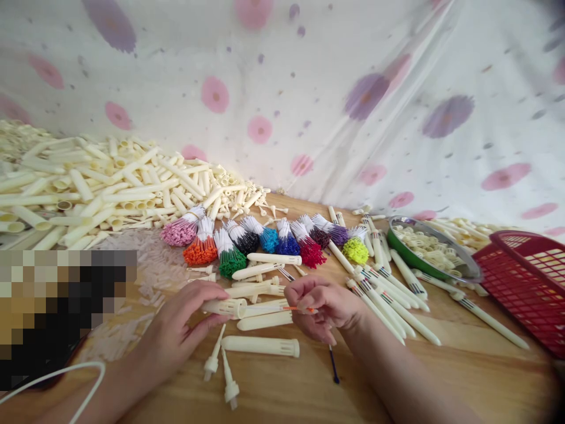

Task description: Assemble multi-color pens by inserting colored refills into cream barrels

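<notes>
Head view: wooden table (463, 353) under flowered cloth (309, 88), heaped with cream tubes (88, 188). Left hand (176, 330) pinching pen barrel (225, 307) above the tabletop. Right hand (329, 306) gripping orange refill (291, 308), pointing into that barrel. Colored refill bundles (265, 238) beyond.

Matt cream plastic barrels (260, 345); smooth wood table (463, 353); cloth backdrop (309, 76).

I see a wooden tabletop (463, 359), light grain, lit evenly w/ soft daylight. Behind it hangs a white cloth backdrop (309, 88) w/ pink & purple flower prints, creased, draped down to the table's far edge. No wall or window visible beyond it.
</notes>
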Demonstrator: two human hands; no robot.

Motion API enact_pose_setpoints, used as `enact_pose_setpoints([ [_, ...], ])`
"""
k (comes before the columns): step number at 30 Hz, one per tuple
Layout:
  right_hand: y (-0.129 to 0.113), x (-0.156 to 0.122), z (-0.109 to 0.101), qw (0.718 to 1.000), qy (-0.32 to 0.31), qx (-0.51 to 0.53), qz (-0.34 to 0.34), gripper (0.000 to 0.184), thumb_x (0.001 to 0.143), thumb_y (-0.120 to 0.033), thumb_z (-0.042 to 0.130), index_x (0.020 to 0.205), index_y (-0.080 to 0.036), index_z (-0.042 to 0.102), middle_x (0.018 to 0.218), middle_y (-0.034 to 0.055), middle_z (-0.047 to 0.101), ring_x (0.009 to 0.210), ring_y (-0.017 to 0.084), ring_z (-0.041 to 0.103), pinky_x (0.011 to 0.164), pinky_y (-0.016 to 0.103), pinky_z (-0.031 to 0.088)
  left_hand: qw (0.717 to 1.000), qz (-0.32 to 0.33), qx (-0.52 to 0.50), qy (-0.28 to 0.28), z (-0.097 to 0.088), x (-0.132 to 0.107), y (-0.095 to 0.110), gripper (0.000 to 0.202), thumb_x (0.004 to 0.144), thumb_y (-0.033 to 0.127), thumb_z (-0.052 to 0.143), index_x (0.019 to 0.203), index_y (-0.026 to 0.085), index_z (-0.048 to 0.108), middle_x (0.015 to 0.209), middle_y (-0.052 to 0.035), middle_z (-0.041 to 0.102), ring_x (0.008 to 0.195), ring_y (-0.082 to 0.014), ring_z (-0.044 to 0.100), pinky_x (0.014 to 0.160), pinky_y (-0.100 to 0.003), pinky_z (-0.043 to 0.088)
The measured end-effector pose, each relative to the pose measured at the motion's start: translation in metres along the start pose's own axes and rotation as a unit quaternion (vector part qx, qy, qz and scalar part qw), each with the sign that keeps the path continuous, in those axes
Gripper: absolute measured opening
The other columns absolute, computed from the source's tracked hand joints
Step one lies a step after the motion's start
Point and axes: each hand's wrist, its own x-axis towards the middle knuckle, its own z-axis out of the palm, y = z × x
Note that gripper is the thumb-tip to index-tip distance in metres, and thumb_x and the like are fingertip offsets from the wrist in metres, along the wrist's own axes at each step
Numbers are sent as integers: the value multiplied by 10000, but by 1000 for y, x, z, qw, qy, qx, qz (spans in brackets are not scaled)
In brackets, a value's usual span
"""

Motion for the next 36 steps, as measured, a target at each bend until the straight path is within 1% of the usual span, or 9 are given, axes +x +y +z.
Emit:
enact_pose_setpoints([
  [5,1,4,1,999,-5,-5,37,91,687,-189,505,603,-155,490,403,-10,576,254,69,434,233,114,224,1000,-3,-10,0,3,0,3,160,867,352,550,999,267,579,935,5,672,897,-162,630,823,-266,493],
  [8,1,6,3,999,-1,-14,48,94,685,-194,508,600,-157,487,406,-12,579,254,67,424,237,121,239,1000,-19,-17,0,4,-1,4,164,871,366,539,989,260,582,939,-4,672,905,-172,629,833,-286,490],
  [11,-1,5,4,998,8,-26,48,75,666,-178,496,596,-154,486,402,-17,575,244,51,391,236,112,211,1000,-25,-18,-7,4,-1,5,164,871,368,539,989,261,580,945,-3,669,909,-170,625,837,-291,488],
  [14,-2,4,5,998,12,-30,50,63,654,-170,483,593,-153,483,394,-23,569,241,47,388,233,105,192,1000,-25,-11,-12,3,-1,4,167,872,368,535,990,262,584,953,-6,674,918,-174,629,842,-298,490],
  [19,-2,2,3,998,22,-26,50,64,653,-181,492,595,-160,476,407,-27,579,249,57,430,232,107,212,1000,-13,-2,-21,2,0,2,163,865,346,547,1004,268,581,952,-5,680,915,-174,636,824,-290,505],
  [25,-3,6,6,998,2,-46,46,92,676,-197,494,594,-158,476,391,-29,562,240,50,386,237,117,204,1000,-12,0,-28,2,0,3,170,865,357,544,999,260,585,962,-9,682,919,-177,636,827,-289,501],
  [28,-4,7,8,997,6,-48,54,95,678,-200,498,595,-159,475,388,-33,558,242,50,378,236,119,212,1000,-12,-4,-25,3,-1,3,157,865,337,552,1001,263,578,962,0,676,925,-169,627,836,-280,491],
  [31,-6,6,9,997,7,-47,54,93,672,-199,496,590,-158,478,389,-32,561,243,50,383,231,117,218,999,-18,-5,-27,4,-2,3,159,871,337,541,1004,257,578,968,-9,672,931,-174,625,845,-291,488],
  [36,-5,6,11,998,7,-39,57,91,674,-189,496,591,-154,488,393,-30,566,246,49,389,228,110,232,1000,2,8,-30,5,-1,1,160,867,333,547,1003,254,580,954,-11,680,912,-173,635,823,-288,502],
])
